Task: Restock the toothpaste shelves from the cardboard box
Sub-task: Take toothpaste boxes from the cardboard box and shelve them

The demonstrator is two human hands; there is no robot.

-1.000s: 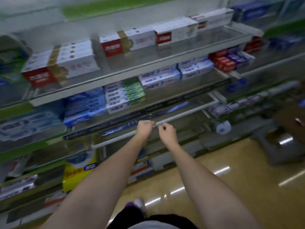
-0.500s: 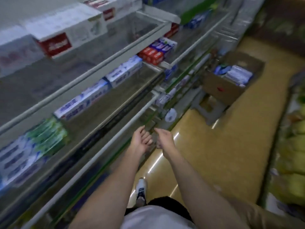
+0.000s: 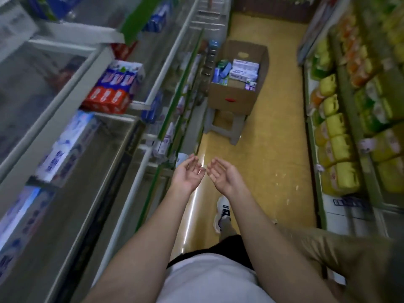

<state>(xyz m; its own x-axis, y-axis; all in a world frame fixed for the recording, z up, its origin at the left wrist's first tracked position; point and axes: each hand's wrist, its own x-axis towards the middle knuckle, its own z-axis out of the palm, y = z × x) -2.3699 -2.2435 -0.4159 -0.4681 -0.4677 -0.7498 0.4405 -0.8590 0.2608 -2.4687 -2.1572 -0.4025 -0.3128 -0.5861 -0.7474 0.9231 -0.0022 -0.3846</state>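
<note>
While both forearms were stretched forward over the aisle floor [image 3: 273, 149], the left hand [image 3: 188, 171] and right hand [image 3: 220, 173] were held palms up, close together but apart, fingers loosely curled and nothing gripped. Well ahead, the cardboard box [image 3: 231, 99] was seen on a stool [image 3: 225, 127], toothpaste cartons [image 3: 242, 71] inside, beside the shelves [image 3: 131, 132].
</note>
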